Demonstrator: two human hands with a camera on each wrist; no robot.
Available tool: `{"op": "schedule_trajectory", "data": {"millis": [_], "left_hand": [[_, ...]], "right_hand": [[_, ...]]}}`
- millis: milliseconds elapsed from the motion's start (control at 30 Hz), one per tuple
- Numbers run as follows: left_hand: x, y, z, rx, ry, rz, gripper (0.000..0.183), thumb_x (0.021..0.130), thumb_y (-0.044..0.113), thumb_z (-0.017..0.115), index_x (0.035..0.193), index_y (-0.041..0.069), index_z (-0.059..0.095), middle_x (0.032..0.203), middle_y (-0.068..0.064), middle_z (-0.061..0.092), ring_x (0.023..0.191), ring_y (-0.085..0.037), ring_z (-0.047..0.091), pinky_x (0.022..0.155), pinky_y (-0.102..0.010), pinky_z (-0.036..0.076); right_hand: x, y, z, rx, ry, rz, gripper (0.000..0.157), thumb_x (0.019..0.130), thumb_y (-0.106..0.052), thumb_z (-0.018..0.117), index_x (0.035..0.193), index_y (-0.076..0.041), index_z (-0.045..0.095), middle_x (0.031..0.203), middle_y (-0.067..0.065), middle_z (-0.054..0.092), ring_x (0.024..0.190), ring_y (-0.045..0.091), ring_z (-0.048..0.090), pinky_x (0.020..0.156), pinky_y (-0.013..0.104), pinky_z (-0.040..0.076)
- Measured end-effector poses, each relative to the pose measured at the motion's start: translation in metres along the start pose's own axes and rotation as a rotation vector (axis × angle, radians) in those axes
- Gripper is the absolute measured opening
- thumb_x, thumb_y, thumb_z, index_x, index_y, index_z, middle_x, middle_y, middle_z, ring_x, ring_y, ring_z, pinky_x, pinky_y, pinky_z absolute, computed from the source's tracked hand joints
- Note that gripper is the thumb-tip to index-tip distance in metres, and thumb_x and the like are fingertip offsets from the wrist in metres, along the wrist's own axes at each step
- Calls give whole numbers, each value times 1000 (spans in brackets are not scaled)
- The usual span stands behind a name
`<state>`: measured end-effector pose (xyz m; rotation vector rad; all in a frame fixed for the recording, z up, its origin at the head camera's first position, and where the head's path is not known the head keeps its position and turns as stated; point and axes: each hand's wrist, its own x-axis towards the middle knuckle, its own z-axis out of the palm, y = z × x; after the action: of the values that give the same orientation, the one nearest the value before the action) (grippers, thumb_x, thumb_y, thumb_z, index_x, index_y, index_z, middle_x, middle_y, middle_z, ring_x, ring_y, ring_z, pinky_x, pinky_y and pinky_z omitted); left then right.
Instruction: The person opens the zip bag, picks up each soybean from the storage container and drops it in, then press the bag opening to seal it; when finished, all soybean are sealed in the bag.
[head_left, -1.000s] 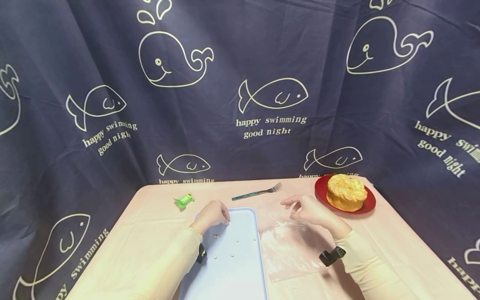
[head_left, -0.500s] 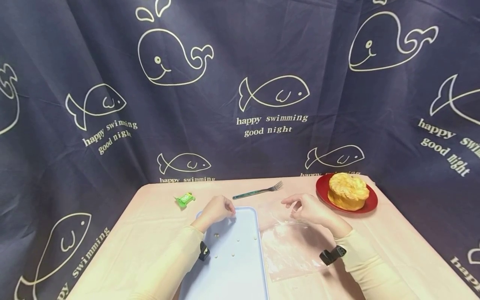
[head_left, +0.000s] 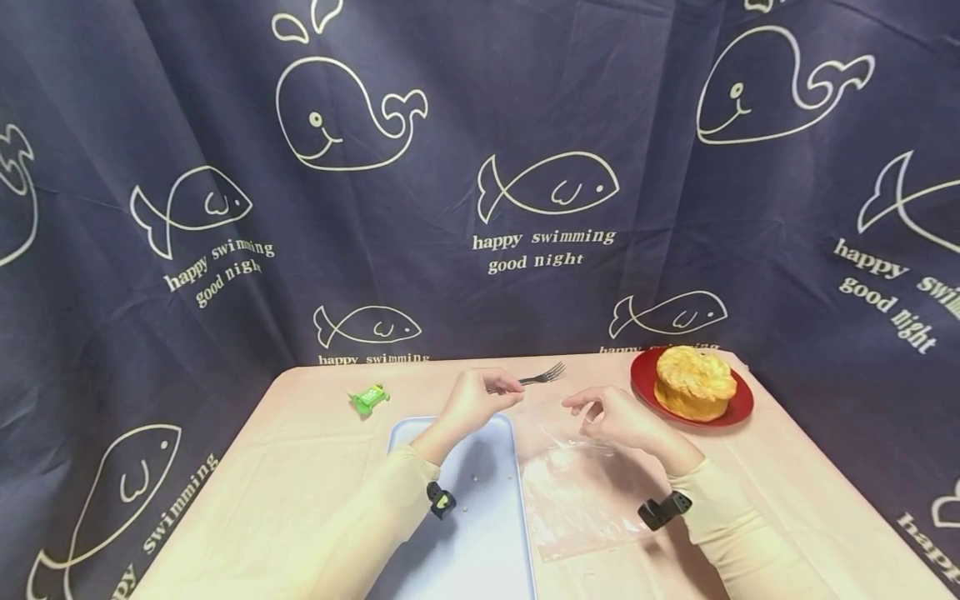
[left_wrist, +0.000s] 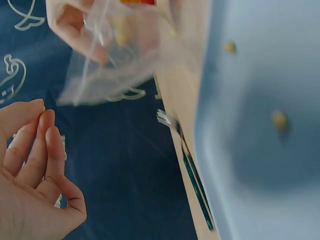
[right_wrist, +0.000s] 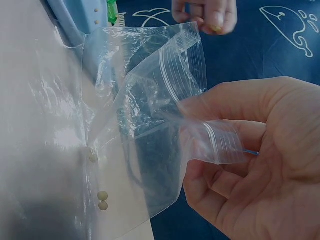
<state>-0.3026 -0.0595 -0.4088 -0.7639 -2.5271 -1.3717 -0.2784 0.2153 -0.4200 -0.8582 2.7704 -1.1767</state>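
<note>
My left hand (head_left: pixel 480 400) pinches a small round yellowish bean (right_wrist: pixel 216 28) between thumb and fingertips, above the far edge of the blue tray (head_left: pixel 480 550). The fork is partly covered by this hand in the head view. My right hand (head_left: pixel 615 421) grips the mouth of a clear zip bag (right_wrist: pixel 150 100) with thumb and fingers, holding it partly spread. Several beans (right_wrist: pixel 102 196) lie low in the bag. In the right wrist view, the left fingertips are just beyond the bag's zip edge. A few loose beans (left_wrist: pixel 279 120) lie on the tray.
A fork (head_left: pixel 546 377) with a teal handle lies behind the tray. At the back right stands a red plate (head_left: pixel 738 410) bearing a round golden bread (head_left: pixel 693 385). A green-wrapped candy (head_left: pixel 370 400) lies at the back left. A dark fish-print curtain (head_left: pixel 480 275) surrounds the table.
My left hand has lifted from over the tray and moved right and away, toward the bag's mouth, with the bean in its fingertips. The right hand and bag have stayed in place.
</note>
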Motion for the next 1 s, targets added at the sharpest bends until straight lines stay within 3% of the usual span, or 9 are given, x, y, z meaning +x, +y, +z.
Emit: {"op": "schedule_trajectory", "data": {"millis": [333,700,833,1000], "left_hand": [[4,14,28,1,-89,45,5,85,11,82,87,15,79,88,6,76,80,-5,63,71,-25,51],[1,11,31,-6,-115,46,8,85,9,82,91,13,80,90,11,75,86,-7,64,77,-26,52],[-2,7,25,-26,-98,22,13,85,12,81,98,14,80,93,13,74,90,-9,65,74,-28,53],[-7,-6,15,-84,8,16,19,89,11,78,107,9,75,91,5,72,86,-11,66,77,-29,54]], "right_hand": [[1,-1,0,8,6,-30,44,76,6,72,120,6,70,96,5,71,78,17,65,69,27,54],[1,-3,2,13,5,-29,44,76,7,72,119,7,70,96,8,70,78,16,65,69,27,54],[0,-2,0,1,1,-23,44,76,6,71,120,5,70,97,6,71,78,16,65,70,27,54],[-1,0,-1,-7,5,-8,44,76,5,71,121,4,71,96,4,71,79,17,65,69,27,53]]}}
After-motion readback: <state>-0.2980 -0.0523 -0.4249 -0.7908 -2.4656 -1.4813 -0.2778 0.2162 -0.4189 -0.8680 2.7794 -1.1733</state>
